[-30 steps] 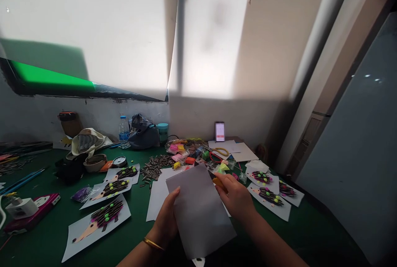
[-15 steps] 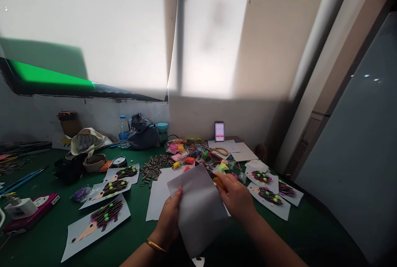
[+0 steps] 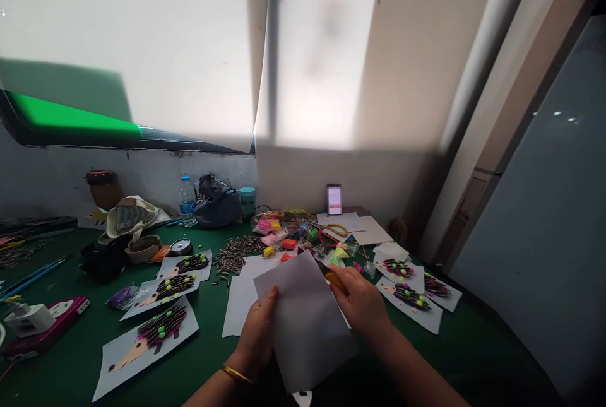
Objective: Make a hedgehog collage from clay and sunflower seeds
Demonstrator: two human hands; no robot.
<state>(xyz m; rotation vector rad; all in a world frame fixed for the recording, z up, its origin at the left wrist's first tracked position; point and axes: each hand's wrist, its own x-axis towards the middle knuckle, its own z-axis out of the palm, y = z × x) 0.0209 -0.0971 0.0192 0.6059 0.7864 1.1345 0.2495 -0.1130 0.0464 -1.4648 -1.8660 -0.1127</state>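
My left hand (image 3: 259,325) is closed on the left edge of a white sheet of paper (image 3: 307,325), thumb on top. The sheet is held up above the table, slightly tilted. At the sheet's right edge my right hand (image 3: 362,300) is wrapped round scissors (image 3: 334,278) with an orange handle. Their dark blades lie at the paper's upper edge, partly hidden behind it. Under and beyond the held sheet lie more white sheets (image 3: 234,312). A small white scrap with a black mark (image 3: 303,398) shows below the sheet.
Hedgehog pictures with striped seed spines lie left (image 3: 154,344) and right (image 3: 411,300) on the green table (image 3: 213,369). Behind the sheets are a sunflower seed pile (image 3: 237,254), bagged coloured clay (image 3: 290,244), and red- and yellow-handled scissors (image 3: 337,229). A phone (image 3: 334,199) leans on the wall.
Both hands keep their hold on the paper and scissors. The lower right part of the sheet has shifted slightly to the right; the view has moved a little.
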